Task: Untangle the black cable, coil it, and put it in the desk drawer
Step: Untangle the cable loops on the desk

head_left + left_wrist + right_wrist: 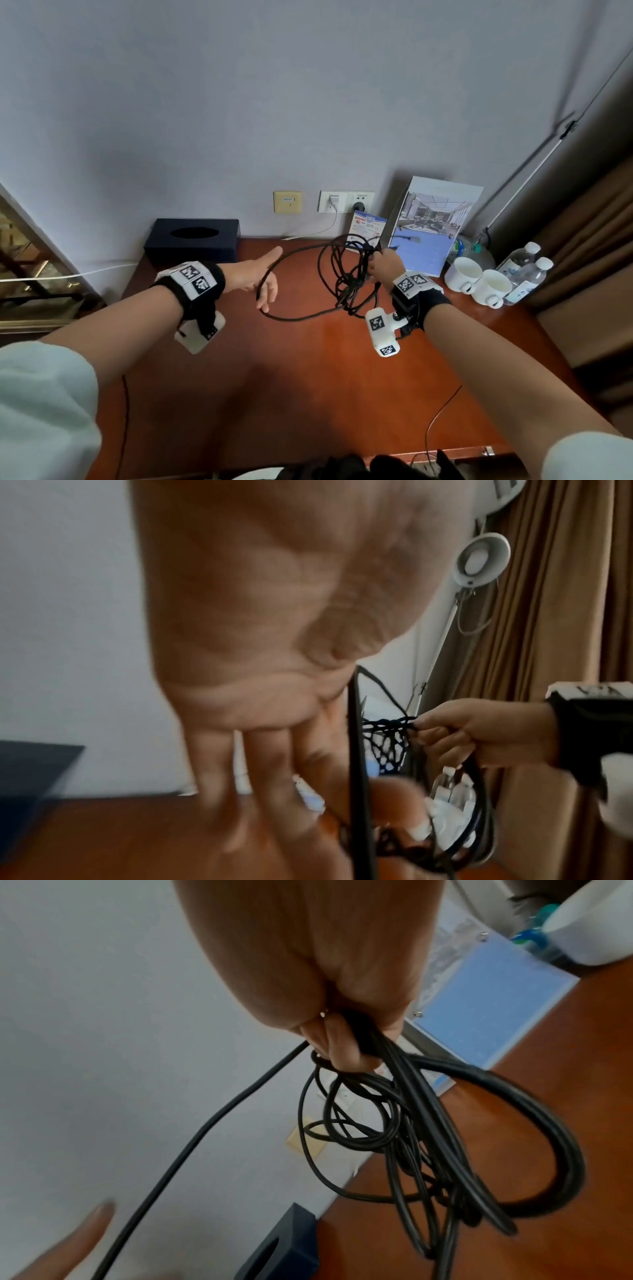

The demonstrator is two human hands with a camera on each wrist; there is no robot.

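Right hand [386, 265] clenched round black cable [346, 274] bundle above worktop [308, 377]; left hand [255, 274] released, fingers straight, loop draped over it. Beyond: tissue box [193, 241], 2 cups [478, 284], bottles [527, 274].

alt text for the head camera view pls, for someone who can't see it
Above a reddish wooden desk, the right hand grips a tangled bundle of black cable while the open left hand guides one wide loop. A dark tissue box sits by the wall.

Soft dim daylight; wide-angle edge bending; wrist views motion-blurred, close skin unfocused.
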